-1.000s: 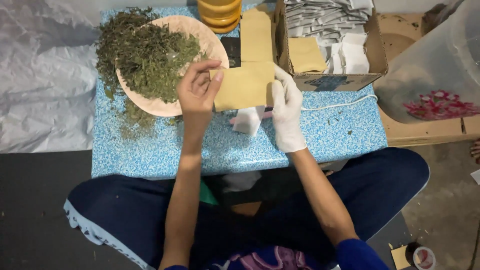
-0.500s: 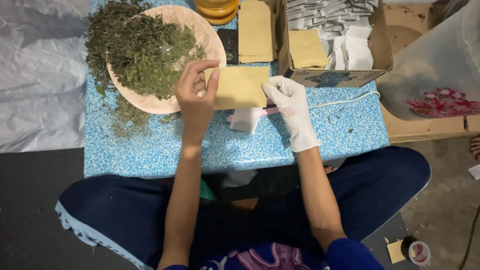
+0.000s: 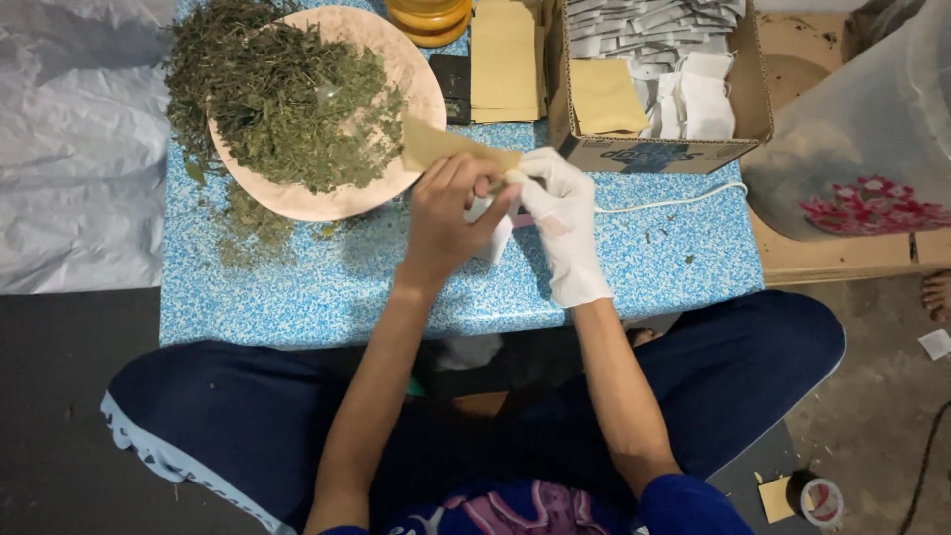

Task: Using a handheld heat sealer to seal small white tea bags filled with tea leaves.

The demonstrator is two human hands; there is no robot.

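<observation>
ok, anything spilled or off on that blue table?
Yes: dried green herb has spilled off the left edge of the round tray onto the blue table, loose bits near its lower left. A few flecks lie right of the gloved right hand. Nothing else stands out.

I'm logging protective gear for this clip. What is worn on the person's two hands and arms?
The right hand wears a thin white glove that ends just past the wrist. The left hand is bare, with no glove, watch or ring in view. Both forearms are uncovered; short blue sleeves show only at the upper arms.
</observation>
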